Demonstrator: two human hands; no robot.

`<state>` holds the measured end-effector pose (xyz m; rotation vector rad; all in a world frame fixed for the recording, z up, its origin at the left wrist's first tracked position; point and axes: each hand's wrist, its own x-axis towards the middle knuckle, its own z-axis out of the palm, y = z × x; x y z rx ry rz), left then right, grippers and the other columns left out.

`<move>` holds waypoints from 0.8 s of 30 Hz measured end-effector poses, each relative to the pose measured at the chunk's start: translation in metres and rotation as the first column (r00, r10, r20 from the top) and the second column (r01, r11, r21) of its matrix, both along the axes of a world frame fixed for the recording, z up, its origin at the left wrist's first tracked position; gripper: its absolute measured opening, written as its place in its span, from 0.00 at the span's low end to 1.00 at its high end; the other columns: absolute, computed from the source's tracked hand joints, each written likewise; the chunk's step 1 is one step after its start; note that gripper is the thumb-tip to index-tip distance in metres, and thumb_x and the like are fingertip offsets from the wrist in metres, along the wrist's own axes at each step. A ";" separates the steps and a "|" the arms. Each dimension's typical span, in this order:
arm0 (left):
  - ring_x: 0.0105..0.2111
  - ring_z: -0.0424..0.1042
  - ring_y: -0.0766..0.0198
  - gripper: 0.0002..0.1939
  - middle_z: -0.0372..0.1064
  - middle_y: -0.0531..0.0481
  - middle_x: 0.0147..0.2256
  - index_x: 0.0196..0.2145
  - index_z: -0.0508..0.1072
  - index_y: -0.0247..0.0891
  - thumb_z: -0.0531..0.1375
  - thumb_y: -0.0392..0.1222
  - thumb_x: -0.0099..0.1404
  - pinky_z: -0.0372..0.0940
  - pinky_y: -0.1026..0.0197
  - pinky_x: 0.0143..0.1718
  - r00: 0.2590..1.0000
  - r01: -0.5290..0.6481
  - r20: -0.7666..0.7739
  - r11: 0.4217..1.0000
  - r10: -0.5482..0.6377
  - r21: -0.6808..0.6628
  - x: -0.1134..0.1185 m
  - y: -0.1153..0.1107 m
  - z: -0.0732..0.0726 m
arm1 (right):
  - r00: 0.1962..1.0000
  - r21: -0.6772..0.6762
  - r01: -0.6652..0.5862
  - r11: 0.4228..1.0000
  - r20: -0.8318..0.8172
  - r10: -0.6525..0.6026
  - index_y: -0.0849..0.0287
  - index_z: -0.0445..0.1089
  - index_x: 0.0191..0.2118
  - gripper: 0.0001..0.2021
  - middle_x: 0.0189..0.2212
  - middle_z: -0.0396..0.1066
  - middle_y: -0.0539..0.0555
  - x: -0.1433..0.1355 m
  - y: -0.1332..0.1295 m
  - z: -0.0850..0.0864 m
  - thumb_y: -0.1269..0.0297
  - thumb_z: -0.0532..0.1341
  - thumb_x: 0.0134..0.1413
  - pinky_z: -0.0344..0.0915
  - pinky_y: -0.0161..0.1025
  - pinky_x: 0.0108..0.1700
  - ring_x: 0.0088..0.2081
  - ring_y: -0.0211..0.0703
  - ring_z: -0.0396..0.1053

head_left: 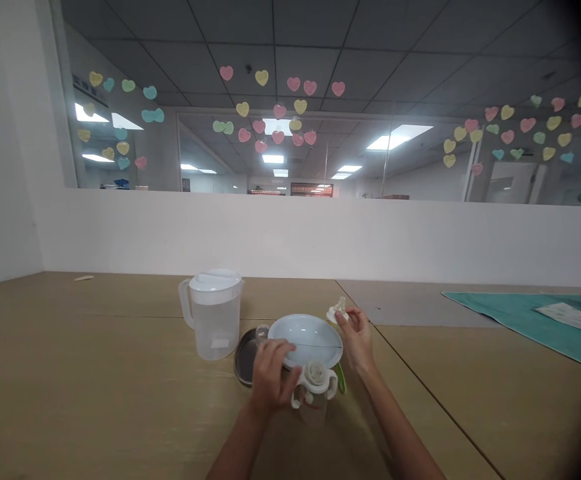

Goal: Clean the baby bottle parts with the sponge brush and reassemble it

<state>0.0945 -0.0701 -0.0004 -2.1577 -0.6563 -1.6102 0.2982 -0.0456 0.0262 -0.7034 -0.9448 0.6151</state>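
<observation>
And up at the right, a clear teat with a white collar [339,313] was pinched between the thumb and fingers of the right hand [356,330], held off the tabletop [95,400] just beside the rim of the pale blue bowl [306,330]! It was gripped around the collar, presumably so that the soft tip was left untouched and pointing upward.

Across to the left hand [275,373], and nothing was seen clasped there: thumb and fingers were parted, the fingers spread over the bowl's near-left edge. The thumb was placed right by one handle of the two-handled cup [315,383], perhaps so that it could be steadied, though whether handle or bowl was actually touched could not be told.

That cup was stood upright in front of the bowl, squarely between the forearms, a spot probably favoured because it was easily reached from both sides. A green utensil [341,379] was tucked beside it, mostly hidden. To the left, a dark shallow dish [244,360] was half covered by the hand, with a small clear dome [262,333] seen at its edge. Beyond them, the lidded pitcher [215,323] was set with its handle turned left, seemingly parked out of the working space
</observation>
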 end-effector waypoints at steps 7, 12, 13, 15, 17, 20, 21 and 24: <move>0.38 0.68 0.56 0.19 0.67 0.39 0.40 0.46 0.65 0.34 0.52 0.49 0.61 0.63 0.53 0.40 0.980 0.137 -0.146 0.991 -0.137 -0.007 0.007 -0.011 -0.001 | 0.957 0.389 0.149 0.909 0.176 -0.233 0.54 0.52 0.46 0.15 0.36 0.64 0.56 -0.016 -0.029 -0.032 0.55 0.55 0.56 0.65 0.45 0.40 0.36 0.46 0.69; 0.38 0.69 0.54 0.27 0.69 0.38 0.41 0.52 0.59 0.33 0.52 0.50 0.59 0.63 0.51 0.41 0.963 0.145 -0.211 0.983 -0.166 -0.113 0.008 -0.006 -0.009 | 0.829 0.480 -0.118 0.869 0.530 -0.180 0.53 0.54 0.50 0.21 0.40 0.68 0.61 -0.015 -0.039 -0.061 0.62 0.58 0.50 0.64 0.54 0.45 0.43 0.56 0.69; 0.37 0.70 0.55 0.28 0.69 0.38 0.40 0.54 0.57 0.33 0.52 0.50 0.59 0.63 0.51 0.41 0.960 0.148 -0.218 0.980 -0.174 -0.132 0.009 -0.005 -0.010 | 0.803 0.472 -0.129 0.872 0.566 -0.188 0.54 0.55 0.50 0.22 0.41 0.68 0.61 -0.015 -0.037 -0.065 0.62 0.58 0.49 0.63 0.55 0.46 0.44 0.57 0.69; 0.36 0.70 0.55 0.31 0.69 0.39 0.39 0.55 0.54 0.32 0.53 0.49 0.58 0.64 0.51 0.40 0.956 0.156 -0.224 0.976 -0.187 -0.148 0.011 -0.002 -0.013 | 0.757 0.475 -0.125 0.871 0.613 -0.226 0.55 0.56 0.51 0.23 0.42 0.69 0.62 -0.016 -0.033 -0.070 0.64 0.58 0.47 0.64 0.55 0.47 0.45 0.57 0.68; 0.36 0.70 0.56 0.32 0.69 0.39 0.39 0.56 0.53 0.32 0.54 0.48 0.57 0.65 0.52 0.40 0.956 0.165 -0.222 0.976 -0.193 -0.139 0.013 -0.001 -0.015 | 0.714 0.484 -0.103 0.869 0.644 -0.274 0.56 0.57 0.52 0.24 0.43 0.69 0.62 -0.017 -0.030 -0.072 0.65 0.58 0.47 0.65 0.54 0.47 0.46 0.57 0.68; 0.37 0.70 0.55 0.31 0.69 0.38 0.41 0.55 0.54 0.32 0.54 0.46 0.56 0.65 0.52 0.40 0.957 0.172 -0.215 0.977 -0.196 -0.126 0.016 -0.001 -0.014 | 0.657 0.465 -0.042 0.885 0.680 -0.325 0.58 0.60 0.53 0.23 0.45 0.69 0.62 -0.018 -0.030 -0.069 0.65 0.58 0.49 0.66 0.51 0.46 0.46 0.56 0.69; 0.37 0.70 0.55 0.30 0.69 0.38 0.41 0.55 0.54 0.32 0.54 0.46 0.56 0.65 0.52 0.40 0.957 0.169 -0.215 0.977 -0.194 -0.130 0.016 -0.002 -0.013 | 0.642 0.461 -0.025 0.887 0.688 -0.339 0.58 0.60 0.54 0.23 0.46 0.69 0.62 -0.018 -0.032 -0.067 0.65 0.58 0.50 0.66 0.50 0.46 0.46 0.56 0.69; 0.37 0.70 0.55 0.30 0.69 0.38 0.41 0.55 0.54 0.32 0.55 0.46 0.57 0.66 0.52 0.39 0.961 0.147 -0.213 0.979 -0.175 -0.141 0.018 -0.003 -0.011 | 0.627 0.465 0.005 0.885 0.688 -0.365 0.59 0.60 0.56 0.24 0.46 0.70 0.62 -0.019 -0.036 -0.061 0.65 0.57 0.51 0.67 0.49 0.45 0.45 0.55 0.70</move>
